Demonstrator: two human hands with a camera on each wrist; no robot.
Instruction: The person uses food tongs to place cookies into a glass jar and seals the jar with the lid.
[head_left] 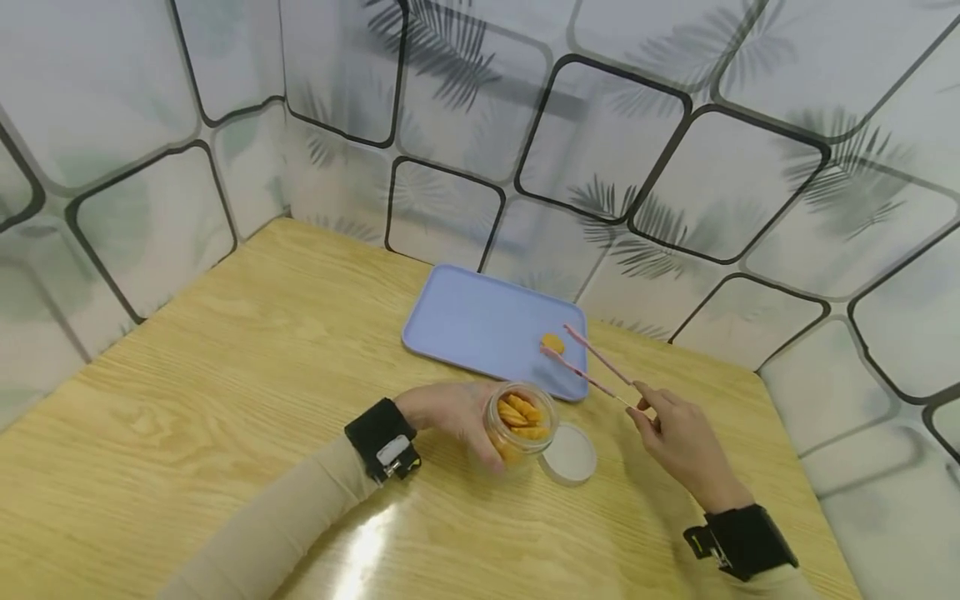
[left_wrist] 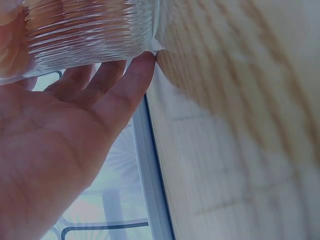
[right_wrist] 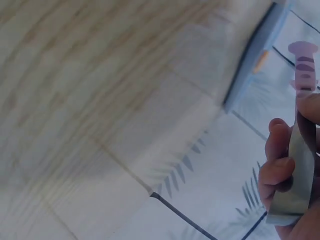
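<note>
My left hand (head_left: 461, 417) grips a clear glass jar (left_wrist: 95, 37) around its side; the jar stands uncovered on the table, with several orange, chip-like pieces (head_left: 517, 412) inside. My right hand (head_left: 686, 442) holds tongs (head_left: 592, 381) with a metal handle (right_wrist: 297, 185) and pink tips (right_wrist: 305, 65). Their arms are spread apart over the right end of a blue tray (head_left: 480, 321). One orange piece (head_left: 552, 342) lies on that tray, close to the nearer tip. In the left wrist view, fingers (left_wrist: 127, 92) reach along the jar's ribbed wall.
A white round lid (head_left: 570, 454) lies on the wooden table (head_left: 247, 400), just right of the jar. Patterned wall covering (head_left: 450, 212) rises behind the tray and on both sides of the table.
</note>
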